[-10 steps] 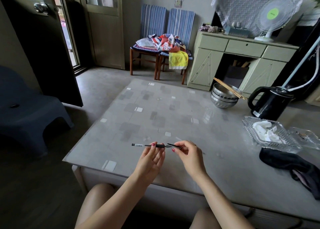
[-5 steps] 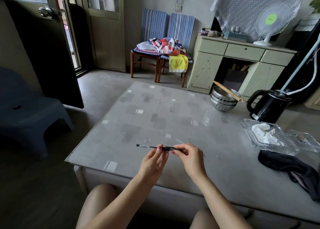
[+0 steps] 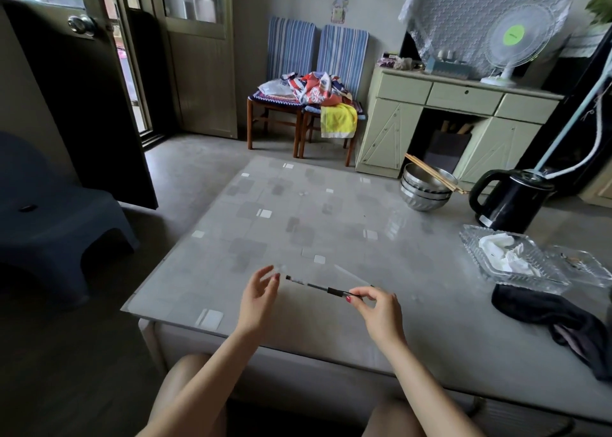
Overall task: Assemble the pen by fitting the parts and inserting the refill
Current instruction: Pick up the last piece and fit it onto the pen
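A thin black pen (image 3: 314, 286) hangs level just above the near part of the glass-topped table (image 3: 331, 224). My right hand (image 3: 374, 307) pinches its right end between thumb and forefinger. The pen's left end points at my left hand (image 3: 260, 296), which has its fingers spread a short way from that tip and does not touch it. A faint clear sliver (image 3: 349, 272) lies on the table just behind the pen; what it is I cannot tell.
On the right of the table stand a black kettle (image 3: 510, 201), stacked steel bowls (image 3: 425, 188) with chopsticks, a glass dish (image 3: 510, 257) holding white tissue, and a dark cloth (image 3: 556, 317). A dark blue stool (image 3: 56, 224) sits on the floor at left.
My left hand has let go of the pen's middle and moved left, off its end. My right hand now holds the pen alone and has shifted slightly right.
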